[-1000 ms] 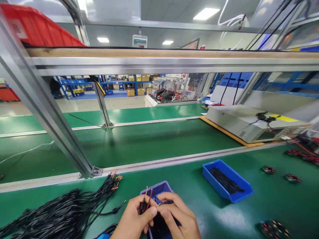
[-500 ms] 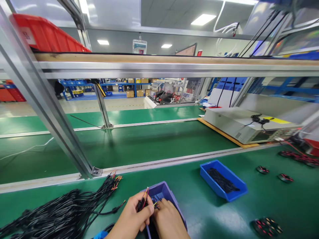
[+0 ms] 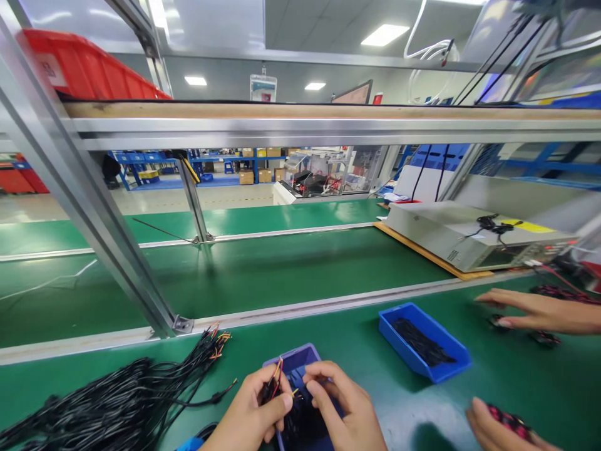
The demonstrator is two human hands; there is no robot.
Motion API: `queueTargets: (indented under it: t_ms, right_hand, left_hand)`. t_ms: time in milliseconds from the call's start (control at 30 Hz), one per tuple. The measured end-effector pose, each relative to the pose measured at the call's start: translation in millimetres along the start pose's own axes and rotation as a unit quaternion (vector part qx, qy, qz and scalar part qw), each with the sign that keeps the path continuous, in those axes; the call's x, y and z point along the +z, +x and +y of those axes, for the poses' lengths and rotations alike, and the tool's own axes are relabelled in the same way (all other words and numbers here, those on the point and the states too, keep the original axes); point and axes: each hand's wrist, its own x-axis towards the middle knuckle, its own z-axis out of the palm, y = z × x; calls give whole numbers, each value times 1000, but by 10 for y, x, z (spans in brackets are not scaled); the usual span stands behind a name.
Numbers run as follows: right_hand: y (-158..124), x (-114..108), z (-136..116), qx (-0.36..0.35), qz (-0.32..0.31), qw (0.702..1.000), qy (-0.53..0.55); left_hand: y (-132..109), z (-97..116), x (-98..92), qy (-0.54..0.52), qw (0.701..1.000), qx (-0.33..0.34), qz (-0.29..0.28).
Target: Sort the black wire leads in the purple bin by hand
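Observation:
My left hand [image 3: 256,410] is closed on a black cable [image 3: 268,392], whose thin red, yellow and black wire ends stick up between thumb and fingers. Just to its right, my right hand [image 3: 345,407] is above a purple bin [image 3: 300,355], its thumb and forefinger drawn close together. Anything between those fingertips is too small to make out. Dark slender pieces [image 3: 300,416] lie in the bin under both hands. A large bundle of black cables [image 3: 117,398], with stripped coloured wire ends, spreads over the green bench at the left.
A blue bin [image 3: 425,341] holds black slender pieces. At the right, another person's hands [image 3: 539,310] reach over small round black-and-red coiled parts [image 3: 547,338]. A grey metal instrument [image 3: 474,235] stands behind. A metal post [image 3: 113,232] and shelf beam [image 3: 319,130] cross in front.
My right hand has lifted slightly and moved right, away from the wires in my left hand, its fingers turning upward. Another person's hands have come in from the right.

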Motion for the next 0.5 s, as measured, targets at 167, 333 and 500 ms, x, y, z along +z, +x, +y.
queueTargets:
  t_ms: [167,333,500]
  right_hand:
    - [-21,-15,13,-20,-10,1000,-10]
    - [-25,41,-24,-15,23,1000,12]
    - [-14,42,-19,-30,15,999,19]
  left_hand:
    - [-1,-18,9,0,1000,-3,0]
    - [6,-33,11,-3,1000,0,-5]
    - [10,-41,12,-3,1000,4,-3]
